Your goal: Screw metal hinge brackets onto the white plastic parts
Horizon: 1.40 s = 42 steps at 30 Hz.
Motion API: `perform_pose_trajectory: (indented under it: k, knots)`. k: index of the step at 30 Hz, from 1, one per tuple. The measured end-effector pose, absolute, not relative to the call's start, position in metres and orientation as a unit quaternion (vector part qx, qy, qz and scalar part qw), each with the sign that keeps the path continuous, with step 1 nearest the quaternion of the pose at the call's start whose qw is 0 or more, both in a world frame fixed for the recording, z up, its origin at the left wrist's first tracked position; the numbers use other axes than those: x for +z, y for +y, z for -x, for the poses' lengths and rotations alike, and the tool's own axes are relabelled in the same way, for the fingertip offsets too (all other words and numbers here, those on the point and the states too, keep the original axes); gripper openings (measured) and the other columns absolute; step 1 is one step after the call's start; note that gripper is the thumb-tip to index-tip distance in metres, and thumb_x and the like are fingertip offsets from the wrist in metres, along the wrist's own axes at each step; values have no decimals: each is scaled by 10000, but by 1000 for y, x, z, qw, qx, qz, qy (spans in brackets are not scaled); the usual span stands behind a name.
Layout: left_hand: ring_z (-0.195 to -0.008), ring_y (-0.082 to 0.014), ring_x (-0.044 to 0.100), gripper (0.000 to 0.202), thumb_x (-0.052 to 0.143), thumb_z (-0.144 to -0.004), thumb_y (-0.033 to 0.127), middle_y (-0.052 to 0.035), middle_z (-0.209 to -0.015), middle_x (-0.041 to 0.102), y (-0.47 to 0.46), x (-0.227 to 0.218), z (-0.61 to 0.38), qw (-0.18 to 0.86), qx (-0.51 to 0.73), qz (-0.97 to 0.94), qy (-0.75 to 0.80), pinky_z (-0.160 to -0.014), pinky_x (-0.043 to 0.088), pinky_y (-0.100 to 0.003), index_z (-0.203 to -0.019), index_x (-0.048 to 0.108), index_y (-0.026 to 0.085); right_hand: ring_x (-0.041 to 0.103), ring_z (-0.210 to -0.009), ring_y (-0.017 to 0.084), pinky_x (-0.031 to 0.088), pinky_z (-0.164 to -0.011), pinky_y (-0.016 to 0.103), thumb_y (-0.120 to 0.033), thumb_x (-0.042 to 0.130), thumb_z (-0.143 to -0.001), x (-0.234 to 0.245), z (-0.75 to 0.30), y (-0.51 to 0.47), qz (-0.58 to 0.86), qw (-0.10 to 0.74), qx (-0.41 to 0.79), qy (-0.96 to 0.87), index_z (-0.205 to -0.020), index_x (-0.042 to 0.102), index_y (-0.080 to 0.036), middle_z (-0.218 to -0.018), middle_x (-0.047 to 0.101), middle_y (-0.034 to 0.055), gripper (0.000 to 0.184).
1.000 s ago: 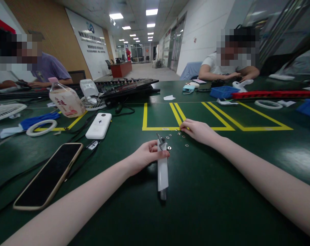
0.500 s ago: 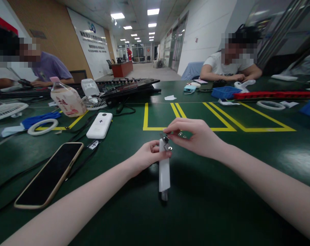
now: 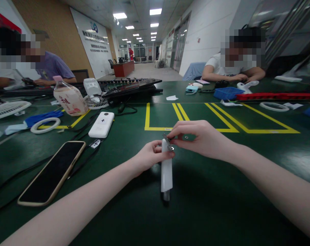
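Note:
My left hand [image 3: 152, 155] is closed round a long white handle-like piece [image 3: 166, 174] just above the green table. Its thumb lies across the front of the piece, near the top. Small metal fittings [image 3: 168, 143] sit at the upper end, and a dark, shiny tip [image 3: 166, 196] sticks out below. Over the upper end, my right hand [image 3: 196, 136] pinches with thumb and forefinger at the metal fittings. Whatever is between those fingertips is too small and covered to name. A tiny metal ring or nut [image 3: 186, 137] shows just below the right forefinger.
To the left lie a phone [image 3: 52, 174], a white power bank [image 3: 101, 125] with a cord, a white ring [image 3: 45, 125] and a drink bottle [image 3: 71, 97]. Yellow tape [image 3: 191, 129] marks the table ahead. Beyond are a blue tray [image 3: 228, 93] and two people at work.
The view has shifted slightly. My right fingertips have come lower and closer against the metal fittings, and the hand now covers most of the small rings behind it. My left hand keeps its hold.

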<state>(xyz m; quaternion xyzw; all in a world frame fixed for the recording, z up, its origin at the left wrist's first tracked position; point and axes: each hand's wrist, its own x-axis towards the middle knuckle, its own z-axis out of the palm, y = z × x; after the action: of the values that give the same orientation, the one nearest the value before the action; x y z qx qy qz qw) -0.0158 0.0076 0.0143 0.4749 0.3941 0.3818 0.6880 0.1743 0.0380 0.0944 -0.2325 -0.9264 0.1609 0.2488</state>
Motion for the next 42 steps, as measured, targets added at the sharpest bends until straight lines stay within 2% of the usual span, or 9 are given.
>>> perform_pose_trajectory:
  k: [6, 12, 18, 28, 42]
  knots:
    - [-809, -182, 660, 444, 843, -671, 239, -62, -877, 709, 8, 12, 15, 694, 387, -468, 387, -793, 459, -312, -1031, 610, 123, 603, -818, 124, 495, -709, 224, -157, 602, -856, 95, -176, 40, 230, 243, 184, -924, -959, 697, -150, -923, 637, 28, 141]
    - [-828, -198, 664, 450, 854, -654, 270, -58, -869, 706, 8, 14, 16, 691, 386, -475, 384, -825, 451, -336, -1007, 614, 128, 580, -777, 129, 482, -662, 231, -188, 593, -858, 92, -176, 42, 252, 245, 214, -911, -946, 692, -155, -908, 627, 35, 136]
    - [-851, -205, 660, 468, 846, -670, 284, -68, -881, 705, 7, 16, 17, 690, 373, -482, 389, -850, 448, -352, -1039, 610, 119, 581, -852, 156, 486, -703, 262, -222, 557, -885, 91, -174, 41, 251, 243, 240, -906, -957, 675, -157, -964, 616, 54, 153]
    - [-825, -195, 668, 492, 859, -651, 312, -69, -880, 709, 9, 10, 17, 696, 386, -476, 373, -824, 459, -335, -1033, 612, 125, 571, -784, 145, 477, -665, 253, -213, 561, -866, 92, -173, 39, 264, 245, 245, -900, -940, 666, -153, -927, 611, 54, 142]
    - [-815, -188, 660, 500, 864, -645, 314, -62, -848, 708, 9, 10, 16, 693, 391, -475, 376, -819, 452, -324, -1029, 612, 118, 559, -710, 125, 442, -612, 228, -175, 637, -824, 88, -171, 38, 285, 264, 169, -906, -851, 645, -148, -836, 613, 28, 38]
